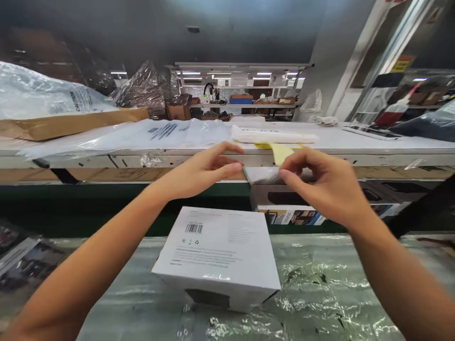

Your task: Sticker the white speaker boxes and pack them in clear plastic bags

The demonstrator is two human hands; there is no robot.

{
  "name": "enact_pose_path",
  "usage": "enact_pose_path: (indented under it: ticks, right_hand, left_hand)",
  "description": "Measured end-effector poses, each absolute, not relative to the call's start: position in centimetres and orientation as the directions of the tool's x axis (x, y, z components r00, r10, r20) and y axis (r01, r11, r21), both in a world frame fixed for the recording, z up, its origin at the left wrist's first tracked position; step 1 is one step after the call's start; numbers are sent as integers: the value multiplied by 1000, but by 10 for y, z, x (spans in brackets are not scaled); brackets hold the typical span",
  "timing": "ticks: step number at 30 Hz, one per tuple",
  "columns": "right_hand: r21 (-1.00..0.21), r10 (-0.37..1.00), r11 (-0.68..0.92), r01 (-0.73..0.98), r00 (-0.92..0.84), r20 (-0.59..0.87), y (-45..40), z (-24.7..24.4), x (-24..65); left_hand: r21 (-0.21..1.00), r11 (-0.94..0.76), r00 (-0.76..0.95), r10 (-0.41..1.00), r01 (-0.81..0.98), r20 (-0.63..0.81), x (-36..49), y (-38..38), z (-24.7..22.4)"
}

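Pale yellow and thin, a slip [280, 152] is showing between my two hands, its lower end meeting the fingertips of my right hand [325, 182]. I am pinching it there, thumb and forefinger closing narrowly on its edge, so that most of it is standing above and just left of my fingertips. My left hand [201, 173] is hovering on the slip's other side, near but apart from it, thumb and fingers parted with a gap between them.

Behind the slip, the white edge of a shelf [177, 158] is running across, and a white packet [273, 135] with dark handwriting is lying on top. Below the slip and a little to its left, a white box [218, 246] is resting on a surface [330, 289] covered in shiny plastic, between my forearms; its upper face is carrying a barcode and small print. Under the shelf, a printed carton [291, 208] is sitting partly behind my right hand.

Farther left, translucent plastic bags [167, 132] are spreading over the shelf, and a large clear plastic wrap [46, 94] is lying by brown cardboard [78, 122]. Well beyond, a blue bin [241, 99] is standing among other goods.
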State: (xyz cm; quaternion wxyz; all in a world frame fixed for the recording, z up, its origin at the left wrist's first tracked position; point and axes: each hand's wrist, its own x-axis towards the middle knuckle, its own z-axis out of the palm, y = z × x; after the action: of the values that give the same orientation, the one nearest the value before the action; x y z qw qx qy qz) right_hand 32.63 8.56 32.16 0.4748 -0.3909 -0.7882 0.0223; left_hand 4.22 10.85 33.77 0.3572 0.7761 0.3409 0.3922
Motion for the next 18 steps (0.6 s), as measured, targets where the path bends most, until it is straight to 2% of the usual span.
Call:
enact_pose_path:
  ticks: [3,5,8,11,14,18]
  right_hand:
    - [-588,732,681,437,-413,542,54,324,309]
    - [-644,731,651,402,-559,391,44,323,288]
    - [-608,679,657,446,-700,220,43,320,252]
    - [-531,640,685,499,-760,112,51,317,225]
    - [-478,644,686,549,-763,48,54,315,213]
    - [-452,669,678,580,-742,51,49,316,207]
  left_hand:
    - [827,-480,515,808,293,286,-21,65,309]
    - [851,-455,557,791,262,251,-48,46,275]
    - [882,-453,557,770,133,311,-60,35,222]
    - [866,-498,494,764,43,415,-51,34,191]
    - [842,-537,443,770,61,459,-43,31,185]
    - [797,-591,404,763,121,504,-42,25,188]
